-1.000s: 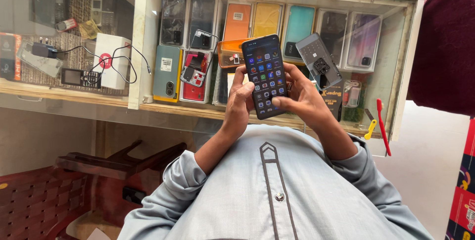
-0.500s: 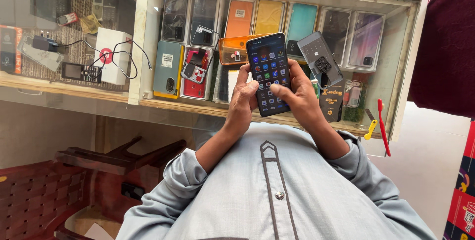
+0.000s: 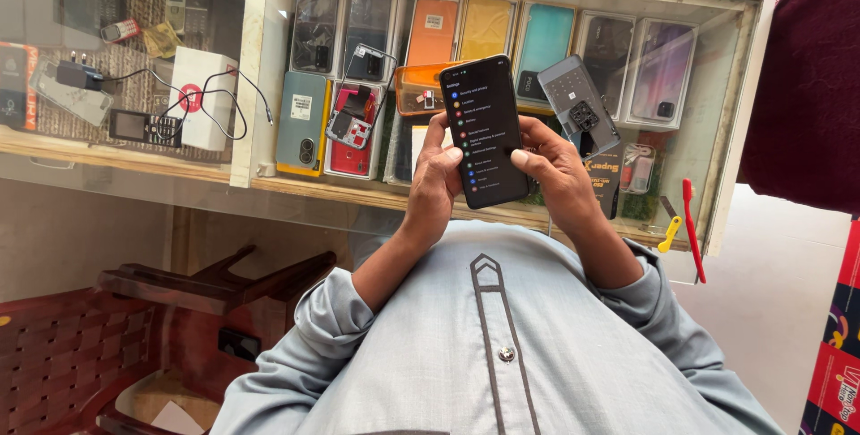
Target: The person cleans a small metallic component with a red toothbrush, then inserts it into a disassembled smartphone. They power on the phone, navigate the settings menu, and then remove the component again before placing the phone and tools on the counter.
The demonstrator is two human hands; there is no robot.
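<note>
Smartphone (image 3: 489, 130) gripped in my left hand (image 3: 432, 186) and right hand (image 3: 560, 177), above the glass tabletop (image 3: 179, 186); phone cases (image 3: 430, 41) beneath, partly hidden.

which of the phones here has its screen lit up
The black smartphone held between the left hand and right hand: its screen shows a dark list with coloured icons, while those in the glass case are dark.

The slim black glass smartphone (image 3: 487, 130) shows a dark screen with a column of small coloured round icons. The pale grey-blue cotton tunic (image 3: 502, 345) carries a darker grey placket stripe. In the white-framed glass cabinet (image 3: 255, 68), far phone cases run orange (image 3: 433, 30), yellow (image 3: 485, 30) and teal (image 3: 542, 41). At right lies a red plastic toothbrush (image 3: 692, 229); near left stands a dark red woven plastic chair (image 3: 54, 354).
</note>
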